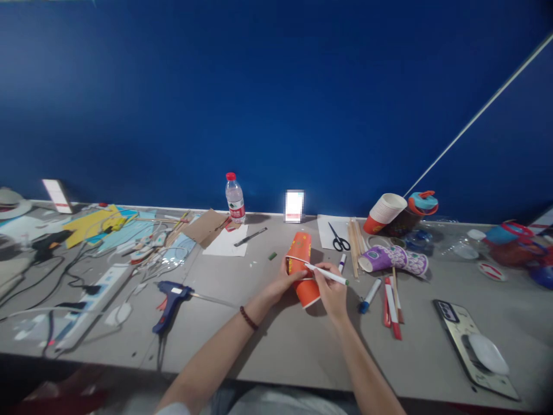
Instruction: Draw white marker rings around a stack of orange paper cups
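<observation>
Two orange paper cups [307,293] with yellow markings lie end to end on the grey table in front of me. My left hand [283,279] is wrapped around their left side near the middle, its fingers partly hidden by the cups. In my right hand [332,294] I grip a white marker [332,275] with a green end, its tip at the cups' middle. A purple-capped marker [342,263] lies just beyond my right hand. To the left of the cups is a small green piece [272,256].
Left: a blue glue gun [173,302], power strip [95,305] and tangled cables. Behind: a water bottle [235,202], cutter knife [250,236], lit phone [294,206] and scissors [339,239]. Right: wooden sticks [355,245], purple cups [391,258], stacked cups [384,213], markers [391,308], another phone [460,328].
</observation>
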